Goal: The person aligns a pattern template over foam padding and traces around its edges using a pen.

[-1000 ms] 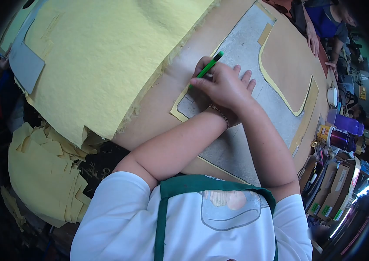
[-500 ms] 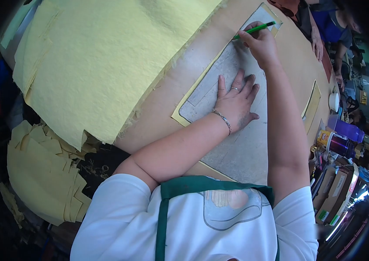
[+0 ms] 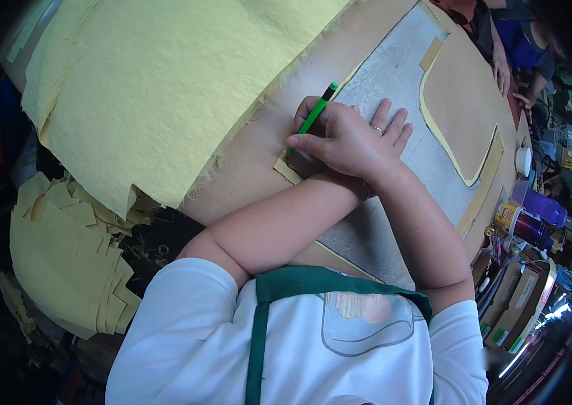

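Observation:
A large grey, curved template (image 3: pixel 400 64) lies on a yellow sheet (image 3: pixel 287 171), whose edge shows in places around it. My left hand (image 3: pixel 391 123) rests flat on the template with its fingers spread, partly hidden beneath my right wrist. Crossing over it, my right hand (image 3: pixel 346 140) grips a green pencil (image 3: pixel 311 119). The pencil slants, point down, near the template's lower left corner. Whether its tip touches the sheet is hard to make out.
A wide yellow fibrous sheet (image 3: pixel 164 88) covers the table's left part, and stacked yellow pieces (image 3: pixel 63 256) lie below it. Along the right stand a white cup (image 3: pixel 523 161), a purple container (image 3: pixel 543 207) and cardboard boxes (image 3: pixel 519 297). Another person's hand (image 3: pixel 501 73) is at the upper right.
My right hand has swung with the pencil from the template's far end down and left to its near left corner, now crossing over my left hand. My left hand stays on the template.

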The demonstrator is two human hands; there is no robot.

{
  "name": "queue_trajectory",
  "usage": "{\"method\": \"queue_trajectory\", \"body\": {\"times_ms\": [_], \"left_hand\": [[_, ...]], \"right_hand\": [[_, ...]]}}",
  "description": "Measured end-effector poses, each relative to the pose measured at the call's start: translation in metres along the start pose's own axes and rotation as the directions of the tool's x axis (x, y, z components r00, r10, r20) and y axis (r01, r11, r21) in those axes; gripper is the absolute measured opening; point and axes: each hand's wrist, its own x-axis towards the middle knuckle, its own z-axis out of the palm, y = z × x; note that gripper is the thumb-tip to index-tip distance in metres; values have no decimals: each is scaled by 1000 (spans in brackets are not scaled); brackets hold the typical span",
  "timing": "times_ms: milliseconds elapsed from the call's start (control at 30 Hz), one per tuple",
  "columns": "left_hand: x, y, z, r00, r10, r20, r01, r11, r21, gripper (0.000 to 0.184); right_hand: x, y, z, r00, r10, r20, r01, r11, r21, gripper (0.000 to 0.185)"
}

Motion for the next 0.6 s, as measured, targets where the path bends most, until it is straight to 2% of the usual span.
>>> {"method": "queue_trajectory", "body": {"times_ms": [33, 133, 200, 233, 267, 300, 367, 467, 533, 567, 600], "left_hand": [[0, -1, 4, 999, 3, -49, -8, 995, -99, 73], [-2, 2, -1, 1000, -7, -13, 6, 1000, -20, 66], [7, 3, 1, 997, -69, -16, 68, 993, -93, 62], [11, 5, -5, 991, -87, 102, 103, 982, -160, 59], [15, 6, -12, 970, -104, 218, 152, 964, -217, 56], [16, 7, 16, 980, -130, 147, 153, 976, -154, 58], [5, 10, -12, 980, -166, 113, 186, 962, -198, 63], [6, 13, -3, 984, -181, 6, 177, 953, -245, 71], [9, 14, -13, 980, -170, 100, 188, 959, -213, 74], [9, 14, -17, 974, -168, 151, 195, 961, -194, 75], [9, 14, -16, 979, -158, 132, 181, 965, -188, 75]], "right_hand": [[-1, 0, 2, 1000, -23, -12, 23, 1000, -3, 16], [2, 15, 4, 993, -74, -90, 76, 997, 16, 15], [2, 18, -8, 982, -80, -173, 75, 997, -35, 15], [3, 18, -17, 975, 6, -221, -16, 999, -43, 15], [7, 29, -24, 954, 0, -301, 8, 1000, 25, 15], [14, 41, -31, 923, -1, -384, 38, 995, 89, 15], [28, 59, -51, 866, 42, -499, 19, 993, 117, 16], [43, 82, -76, 744, 73, -664, -3, 994, 106, 16], [53, 97, -85, 644, 48, -764, 40, 995, 96, 14], [52, 105, -86, 580, 66, -812, 116, 980, 162, 14], [49, 109, -85, 517, 88, -852, 198, 956, 218, 14]]}}
